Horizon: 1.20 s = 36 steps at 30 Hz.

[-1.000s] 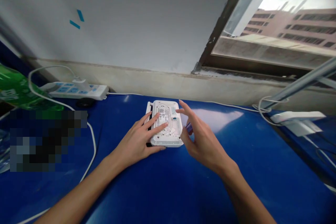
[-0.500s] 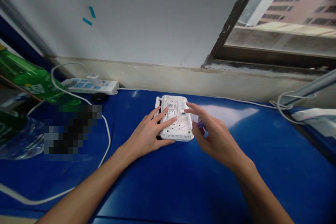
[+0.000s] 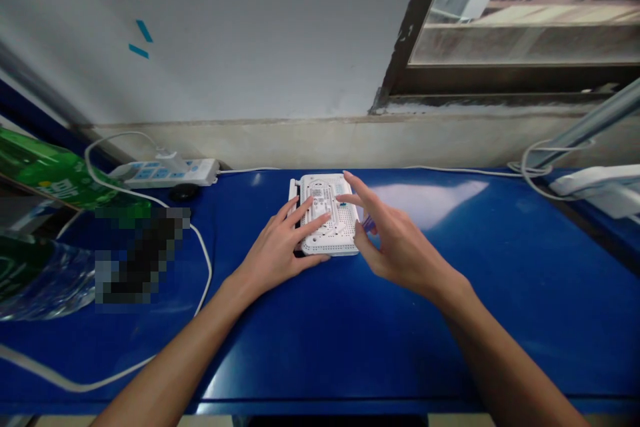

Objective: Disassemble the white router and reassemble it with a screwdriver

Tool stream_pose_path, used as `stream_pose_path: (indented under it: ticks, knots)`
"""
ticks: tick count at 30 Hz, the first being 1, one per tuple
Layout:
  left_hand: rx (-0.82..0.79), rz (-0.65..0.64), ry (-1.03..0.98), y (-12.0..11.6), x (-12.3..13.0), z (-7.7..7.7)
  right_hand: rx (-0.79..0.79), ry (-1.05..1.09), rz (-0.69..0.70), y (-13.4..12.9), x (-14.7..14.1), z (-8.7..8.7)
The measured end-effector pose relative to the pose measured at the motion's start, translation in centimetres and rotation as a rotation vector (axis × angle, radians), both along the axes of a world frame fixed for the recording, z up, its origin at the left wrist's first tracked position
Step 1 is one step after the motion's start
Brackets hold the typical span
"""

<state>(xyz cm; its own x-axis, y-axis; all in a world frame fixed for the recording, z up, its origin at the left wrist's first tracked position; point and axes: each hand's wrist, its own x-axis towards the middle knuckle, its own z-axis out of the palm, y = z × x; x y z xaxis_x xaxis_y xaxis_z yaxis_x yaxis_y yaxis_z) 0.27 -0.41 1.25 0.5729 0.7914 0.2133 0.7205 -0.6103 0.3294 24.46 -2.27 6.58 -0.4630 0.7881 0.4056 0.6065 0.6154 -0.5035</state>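
Note:
A white perforated box with a printed label (image 3: 340,235) lies flat on the blue table (image 3: 320,347), a white bar along its left side. My left hand (image 3: 280,240) rests on its left part, fingers spread over the label and thumb at the near edge. At the right side is my right hand (image 3: 387,230), its index finger stretched over the far right corner and another finger touching the top near a small blue mark. Something purple (image 3: 369,223) shows between the thumb and curled fingers of my right hand, mostly hidden.
A power strip (image 3: 197,172) with a plugged-in white cable stands at the back left, beside a round black object (image 3: 184,192). Green bottles (image 3: 50,170) lie at the left. A metal pole (image 3: 585,123) and a white object (image 3: 595,180) are at the right.
The view has shifted slightly, showing the table's front edge. My right hand's index finger has stretched further out over the box's far corner. My left hand stays on the box.

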Motion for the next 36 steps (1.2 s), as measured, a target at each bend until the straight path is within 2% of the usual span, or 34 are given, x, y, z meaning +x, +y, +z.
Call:
stream_pose_path:
  ticks: [7,14,17,19,21,24,27,33,36]
  knots:
    - [0.002,-0.009,0.002,0.1,0.0,0.0,0.095,0.020,-0.145,0.2,-0.3,-0.7]
    - [0.008,-0.013,-0.023,0.1,0.0,-0.1,-0.024,-0.027,-0.036,0.1,0.0,0.4]
    - [0.012,-0.012,-0.014,0.1,0.0,-0.2,0.000,-0.030,0.005,-0.1,0.2,0.6]
    - [0.009,-0.017,-0.005,0.2,0.0,-0.2,0.042,-0.033,-0.033,-0.1,0.4,0.8]
    - [0.006,-0.019,0.000,0.2,-0.1,-0.2,0.061,-0.093,-0.091,0.1,0.4,1.3]
    - [-0.006,-0.012,0.005,0.2,-0.1,-0.2,0.026,-0.307,-0.126,0.8,0.1,2.5]
    - [-0.011,-0.002,0.005,0.2,-0.2,-0.3,-0.002,-0.443,-0.070,1.5,-0.2,3.6]
    - [-0.010,-0.002,-0.006,0.1,-0.2,-0.5,-0.070,-0.433,0.170,1.4,0.1,4.8]
    - [-0.006,-0.003,-0.029,0.1,-0.3,-0.5,-0.085,-0.432,0.195,1.1,0.3,5.1]
